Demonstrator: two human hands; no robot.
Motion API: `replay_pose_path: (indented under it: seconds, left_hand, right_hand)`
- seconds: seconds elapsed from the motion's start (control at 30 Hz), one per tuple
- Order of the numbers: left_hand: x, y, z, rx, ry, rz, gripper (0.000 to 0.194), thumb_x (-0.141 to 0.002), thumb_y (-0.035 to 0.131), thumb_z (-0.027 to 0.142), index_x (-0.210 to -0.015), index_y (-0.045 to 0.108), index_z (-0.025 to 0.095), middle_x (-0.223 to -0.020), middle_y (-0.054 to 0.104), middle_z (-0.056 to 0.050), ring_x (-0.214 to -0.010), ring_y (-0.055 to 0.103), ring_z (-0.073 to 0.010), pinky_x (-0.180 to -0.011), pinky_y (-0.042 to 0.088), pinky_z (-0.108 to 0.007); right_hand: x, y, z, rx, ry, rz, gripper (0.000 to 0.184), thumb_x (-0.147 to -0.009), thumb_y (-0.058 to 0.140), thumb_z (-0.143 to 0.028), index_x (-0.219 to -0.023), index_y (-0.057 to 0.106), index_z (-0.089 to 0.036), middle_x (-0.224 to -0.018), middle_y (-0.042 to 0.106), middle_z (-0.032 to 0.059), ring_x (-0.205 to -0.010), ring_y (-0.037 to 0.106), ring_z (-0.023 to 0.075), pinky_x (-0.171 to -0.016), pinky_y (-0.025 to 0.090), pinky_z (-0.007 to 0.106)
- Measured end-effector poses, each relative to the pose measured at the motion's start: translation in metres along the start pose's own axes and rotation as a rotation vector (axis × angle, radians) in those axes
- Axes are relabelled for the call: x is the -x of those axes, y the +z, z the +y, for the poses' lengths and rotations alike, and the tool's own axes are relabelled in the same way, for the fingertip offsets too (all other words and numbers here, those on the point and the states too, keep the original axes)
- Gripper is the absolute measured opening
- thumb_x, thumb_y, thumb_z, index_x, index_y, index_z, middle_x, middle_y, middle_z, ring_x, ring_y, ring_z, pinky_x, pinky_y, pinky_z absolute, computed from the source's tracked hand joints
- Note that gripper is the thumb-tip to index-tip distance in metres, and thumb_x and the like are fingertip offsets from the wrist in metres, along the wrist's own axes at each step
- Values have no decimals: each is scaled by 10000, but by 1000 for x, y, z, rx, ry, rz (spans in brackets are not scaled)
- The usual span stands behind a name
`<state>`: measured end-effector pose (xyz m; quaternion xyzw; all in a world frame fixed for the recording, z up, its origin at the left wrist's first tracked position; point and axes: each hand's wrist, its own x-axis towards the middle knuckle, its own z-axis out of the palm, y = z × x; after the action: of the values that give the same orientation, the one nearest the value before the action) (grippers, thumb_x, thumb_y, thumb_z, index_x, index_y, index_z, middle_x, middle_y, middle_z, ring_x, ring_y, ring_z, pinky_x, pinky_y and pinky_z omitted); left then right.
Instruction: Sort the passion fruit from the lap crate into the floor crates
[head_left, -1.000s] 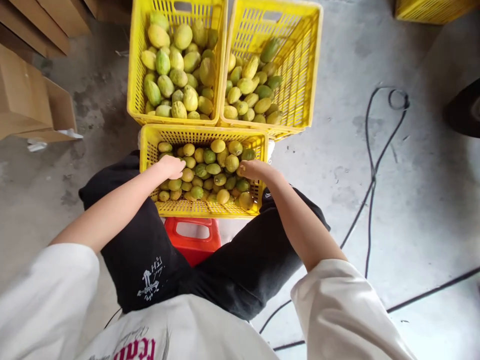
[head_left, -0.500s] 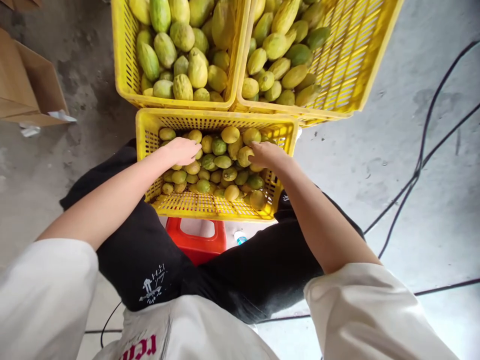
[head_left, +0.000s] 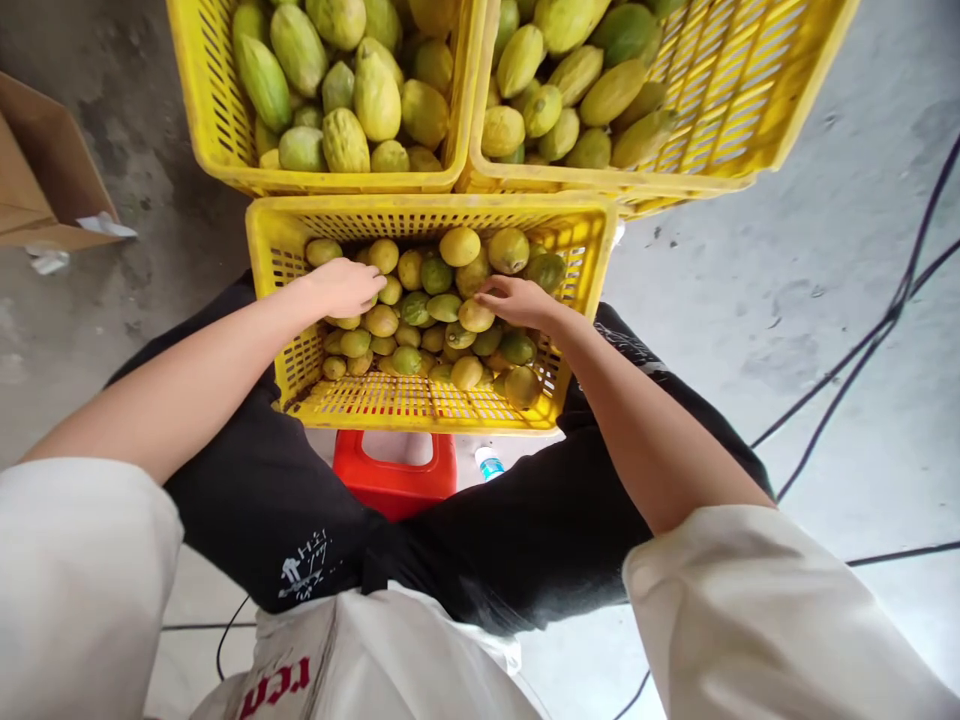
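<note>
A yellow plastic crate (head_left: 431, 205) sits between my knees, with several small yellow-green papayas (head_left: 407, 360) inside. Over its left part is my left hand (head_left: 345, 288), back up, fingers bent downward and close together. Bits of fruit show at its fingertips; what lies under the palm is hidden. On the right, my right hand (head_left: 517, 302) reaches in with its thumb and fingers closed at a yellow papaya (head_left: 475, 315), which sits against the fingertips. A darker green papaya (head_left: 545, 271) lies just behind that hand.
Two more yellow crates, left (head_left: 322, 182) and right (head_left: 615, 180), stand beyond, holding larger papayas. An open cardboard box (head_left: 56, 165) is at far left. Below the near crate are a red stool (head_left: 394, 490) and a bottle (head_left: 490, 464). Black cables (head_left: 892, 310) cross the floor at right.
My right hand has shifted left and slightly toward me among the fruit, and the yellow papaya at its fingers moved with it. The left hand stays in the same part of the crate. My view has moved closer.
</note>
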<state>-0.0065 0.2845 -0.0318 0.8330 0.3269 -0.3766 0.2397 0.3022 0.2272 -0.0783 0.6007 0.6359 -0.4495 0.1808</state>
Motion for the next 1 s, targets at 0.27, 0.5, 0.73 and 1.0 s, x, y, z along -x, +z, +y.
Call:
replay_pose_path:
  seconds: [0.27,0.5,0.73,1.0]
  left_hand:
    - [-3,39,-42,21,-168,-145,464,-1039,598,271,-1466,719,137,-1405,757,-191,-1379,706,-420,-1138,574,-496]
    - [-10,48,-49,21,-204,-187,513,-1089,543,261,-1567,616,87,-1547,678,-230,-1383,690,-418,-1149,588,-522]
    - [-26,65,-49,123,-153,-1,617,-1103,628,303,-1644,485,43,-1708,514,-230,-1601,460,-438,-1350,403,-601]
    - [-93,66,-29,446,-333,-110,1030,-1072,693,636,-1796,293,21,-1881,287,-278,-1729,331,-447,-1395,319,-524]
  right_hand:
    - [-37,43,-5,20,138,234,546,-1099,532,-386,-1505,545,-21,-1290,743,337,-1231,708,477,-1067,568,547]
    - [-41,58,-22,-98,151,276,872,-1067,644,-366,-1733,157,-85,-1628,542,310,-1463,592,407,-1193,500,488]
    - [-68,52,-17,-200,170,237,826,-1066,720,-437,-1734,319,-162,-1458,687,205,-1343,683,424,-1119,566,507]
    - [-93,78,-3,-569,98,477,628,-1063,702,-426,-1638,492,-283,-1262,763,92,-1337,696,394,-1117,590,560]
